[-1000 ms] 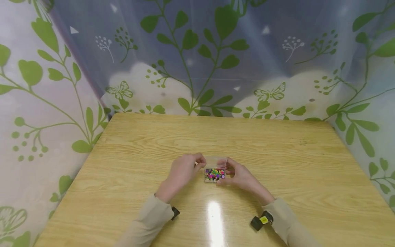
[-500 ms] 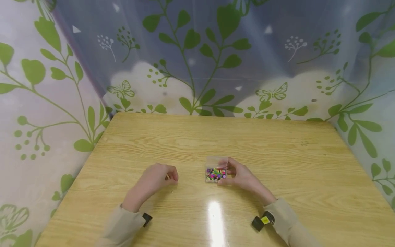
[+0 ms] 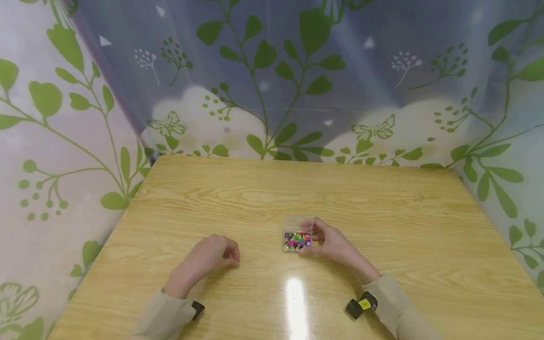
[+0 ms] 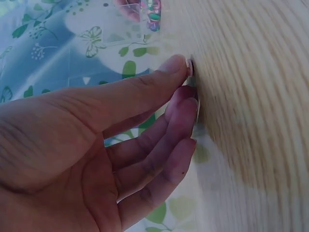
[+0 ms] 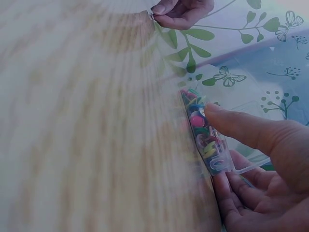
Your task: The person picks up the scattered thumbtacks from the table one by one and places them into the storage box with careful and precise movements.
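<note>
A small clear plastic box (image 3: 296,241) of colourful thumbtacks (image 5: 198,121) stands on the table with its transparent lid (image 3: 298,223) raised. My right hand (image 3: 333,243) holds the box by its right side, thumb at the near edge and fingers behind. To the left of the box, my left hand (image 3: 211,255) is low over the tabletop. Its thumb and fingertips pinch a small pale thumbtack (image 4: 189,67), close to or touching the wood; the fingers partly hide it. The other left fingers are bent, their tips near the surface.
The wood-grain table (image 3: 361,198) reaches back to a leaf-patterned curtain (image 3: 272,94), with more patterned cloth at both sides. A bright light reflection (image 3: 296,307) lies on the near tabletop. Each wrist wears a black device (image 3: 360,306).
My left hand has left the box, moving left and toward me, then down to the tabletop. My right hand still holds the box in the same place.
</note>
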Demonstrator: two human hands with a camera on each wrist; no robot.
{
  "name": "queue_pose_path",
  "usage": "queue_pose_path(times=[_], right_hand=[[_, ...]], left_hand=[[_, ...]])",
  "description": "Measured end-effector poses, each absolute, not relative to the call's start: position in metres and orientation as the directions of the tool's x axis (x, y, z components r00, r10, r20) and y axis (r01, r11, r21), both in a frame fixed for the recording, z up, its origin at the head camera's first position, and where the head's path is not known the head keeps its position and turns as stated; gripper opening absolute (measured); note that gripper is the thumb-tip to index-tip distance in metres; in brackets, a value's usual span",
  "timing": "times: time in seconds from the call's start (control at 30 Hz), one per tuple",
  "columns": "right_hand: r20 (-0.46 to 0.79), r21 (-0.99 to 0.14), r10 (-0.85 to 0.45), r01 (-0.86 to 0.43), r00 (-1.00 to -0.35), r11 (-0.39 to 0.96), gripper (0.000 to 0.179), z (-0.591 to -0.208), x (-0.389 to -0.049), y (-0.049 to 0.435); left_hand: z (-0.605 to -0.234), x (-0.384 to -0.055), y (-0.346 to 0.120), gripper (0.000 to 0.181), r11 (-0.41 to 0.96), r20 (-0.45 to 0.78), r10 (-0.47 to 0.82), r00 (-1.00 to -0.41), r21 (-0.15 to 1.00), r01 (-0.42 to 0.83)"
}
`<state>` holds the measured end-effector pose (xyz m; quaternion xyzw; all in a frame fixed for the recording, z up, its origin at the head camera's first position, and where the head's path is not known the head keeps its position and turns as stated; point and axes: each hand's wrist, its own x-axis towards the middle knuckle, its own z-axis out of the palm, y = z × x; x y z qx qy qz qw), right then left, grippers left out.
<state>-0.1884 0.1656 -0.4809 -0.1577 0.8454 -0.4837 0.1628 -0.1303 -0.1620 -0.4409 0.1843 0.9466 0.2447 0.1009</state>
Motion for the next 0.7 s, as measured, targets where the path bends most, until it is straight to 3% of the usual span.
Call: queue_pose_path(times=[0.3, 0.7], right_hand=[[-0.125, -0.861, -0.415, -0.109, -0.901, 0.496, 0.067, -0.481, -0.189, 0.168], [-0.112, -0.867, -0.426, -0.120, -0.898, 0.483, 0.067, -0.483, -0.189, 0.163]], left_hand=[[-0.439, -0.141, -0.138, 0.016, 0.812, -0.002, 0.399, -0.917, 0.466, 0.352], [-0.422, -0.161, -0.077, 0.011, 0.753, 0.106, 0.469, -0.877, 0.470, 0.460]])
